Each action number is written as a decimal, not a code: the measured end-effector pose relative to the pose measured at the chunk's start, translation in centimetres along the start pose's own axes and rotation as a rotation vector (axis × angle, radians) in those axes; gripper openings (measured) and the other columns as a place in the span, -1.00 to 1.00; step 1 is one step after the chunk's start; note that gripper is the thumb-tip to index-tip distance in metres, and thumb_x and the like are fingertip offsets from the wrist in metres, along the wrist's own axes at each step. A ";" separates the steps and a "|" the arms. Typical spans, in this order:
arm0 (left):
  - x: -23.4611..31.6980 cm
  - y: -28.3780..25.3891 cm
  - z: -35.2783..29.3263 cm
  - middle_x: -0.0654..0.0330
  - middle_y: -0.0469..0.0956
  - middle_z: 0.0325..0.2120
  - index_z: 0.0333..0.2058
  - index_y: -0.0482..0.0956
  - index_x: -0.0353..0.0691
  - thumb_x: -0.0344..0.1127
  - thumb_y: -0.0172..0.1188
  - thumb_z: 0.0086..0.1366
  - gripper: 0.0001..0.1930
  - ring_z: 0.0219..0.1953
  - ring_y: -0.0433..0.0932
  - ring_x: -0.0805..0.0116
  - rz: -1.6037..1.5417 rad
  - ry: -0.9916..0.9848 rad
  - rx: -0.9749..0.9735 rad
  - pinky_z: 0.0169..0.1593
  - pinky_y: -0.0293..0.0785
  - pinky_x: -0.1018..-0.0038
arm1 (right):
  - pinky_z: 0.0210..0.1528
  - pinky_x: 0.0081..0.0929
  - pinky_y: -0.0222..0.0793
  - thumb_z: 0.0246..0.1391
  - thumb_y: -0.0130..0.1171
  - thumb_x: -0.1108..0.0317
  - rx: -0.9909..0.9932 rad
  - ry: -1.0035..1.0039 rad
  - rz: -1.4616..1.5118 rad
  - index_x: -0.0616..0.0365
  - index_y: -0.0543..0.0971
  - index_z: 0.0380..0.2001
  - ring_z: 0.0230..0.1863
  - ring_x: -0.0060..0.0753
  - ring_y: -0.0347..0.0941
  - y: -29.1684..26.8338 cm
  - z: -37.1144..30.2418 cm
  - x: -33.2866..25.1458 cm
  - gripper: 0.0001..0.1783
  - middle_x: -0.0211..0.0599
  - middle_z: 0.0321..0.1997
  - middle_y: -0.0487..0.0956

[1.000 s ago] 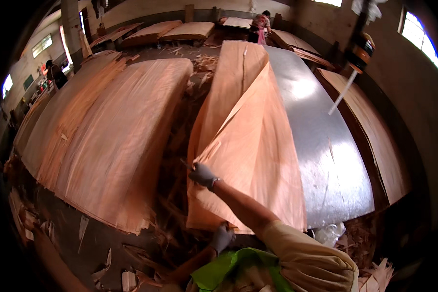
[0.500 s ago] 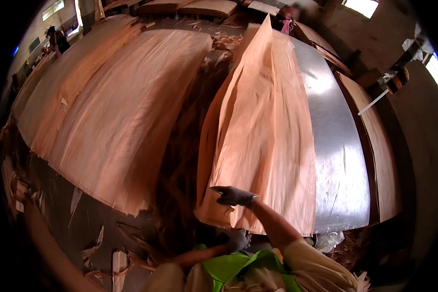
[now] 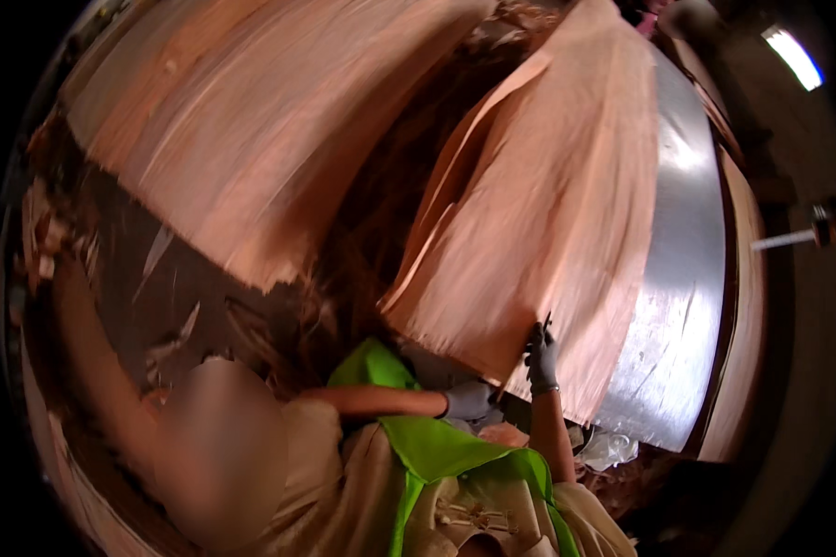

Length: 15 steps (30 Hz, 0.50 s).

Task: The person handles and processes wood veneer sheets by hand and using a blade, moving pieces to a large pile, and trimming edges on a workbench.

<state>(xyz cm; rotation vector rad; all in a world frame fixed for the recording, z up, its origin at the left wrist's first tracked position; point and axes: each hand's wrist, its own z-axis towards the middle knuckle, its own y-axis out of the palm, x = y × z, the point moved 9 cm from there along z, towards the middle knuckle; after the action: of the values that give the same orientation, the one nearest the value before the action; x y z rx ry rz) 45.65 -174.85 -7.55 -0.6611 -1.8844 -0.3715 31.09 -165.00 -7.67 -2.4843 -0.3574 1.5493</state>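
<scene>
Head view: a thin wood sheet [image 3: 548, 232] lies along the shiny metal table [image 3: 683, 306], its left side curling up. Over its near part, the gloved right hand [image 3: 542, 360] has its grip clamped on a thin dark tool [image 3: 547, 321]. At the near edge is the gloved left hand [image 3: 470, 400]; I cannot tell whether its grip is closed. Leftward lie wood scraps [image 3: 372, 227], then a broad wood stack [image 3: 279, 121]. Clear plastic [image 3: 609, 449] sits by the table's near end.

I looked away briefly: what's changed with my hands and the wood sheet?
Your right hand moved rightward from the left side of the wood sheet to its near edge; the sheet's diagonal fold has mostly opened out. Your left hand stays at that edge; the metal sheet still lies to the right.
</scene>
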 end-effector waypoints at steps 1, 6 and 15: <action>0.6 0.5 1.0 0.09 0.52 -0.65 -0.51 0.50 -0.28 -0.16 0.03 0.20 -0.71 -0.65 0.48 0.28 0.060 0.121 0.013 -0.51 0.37 0.34 | -0.63 -0.66 0.14 0.12 0.09 0.10 -0.011 0.019 0.048 0.13 0.52 -0.43 -0.63 -0.65 0.28 0.6 0.3 0.1 -0.70 -0.45 -0.52 0.49; 6.7 -4.2 -2.7 0.12 0.57 -0.57 -0.42 0.58 -0.30 -0.30 0.06 0.16 -0.80 -0.58 0.52 0.37 -0.126 0.099 -0.392 -0.50 0.41 0.42 | -0.41 -0.65 0.20 0.05 0.17 0.29 0.104 -0.032 0.038 0.17 0.54 -0.38 -0.46 -0.68 0.30 -0.9 -0.9 -0.9 -0.83 -0.58 -0.47 0.47; -21.6 -35.9 -3.4 0.07 0.40 -0.15 -0.01 0.31 -0.36 -0.12 0.13 0.19 -0.50 -0.11 0.36 0.29 -0.621 -0.124 0.744 -0.04 0.32 0.48 | -0.41 -0.60 0.23 0.11 0.10 0.28 0.284 0.060 -0.424 0.23 0.53 -0.31 -0.45 -0.63 0.28 -1.8 0.4 2.9 -0.78 -0.45 -0.45 0.48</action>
<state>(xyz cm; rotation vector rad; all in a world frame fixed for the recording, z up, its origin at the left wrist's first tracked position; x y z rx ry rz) 32.97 -211.28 -24.36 0.4170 -2.1206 0.0089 31.82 -162.42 -9.84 -2.0664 -0.5678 1.2529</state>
